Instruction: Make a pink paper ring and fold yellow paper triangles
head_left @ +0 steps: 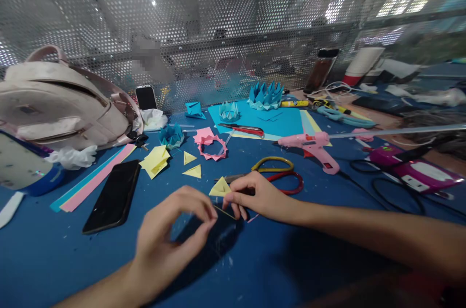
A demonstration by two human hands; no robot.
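Note:
My right hand (258, 196) pinches a folded yellow paper triangle (220, 187) between thumb and fingertips, above the blue table. To its left is my left hand (174, 235), its thumb and forefinger pressed together; what they hold, if anything, I cannot make out. A thin pale strip shows between the two hands. Scissors (291, 184) with one yellow and one red handle lie just behind my right hand. Farther back are two loose yellow paper triangles (192, 171), a stack of yellow paper (156, 161) and a pink folded-paper ring (213, 148).
At left lie a black phone (112, 196), paper strips (98, 177) and a pale backpack (61, 99). Blue paper crowns (265, 97) and a red utility knife (243, 129) sit at the back. A pink glue gun (309, 145) and its cord lie right, near a purple power strip (411, 167).

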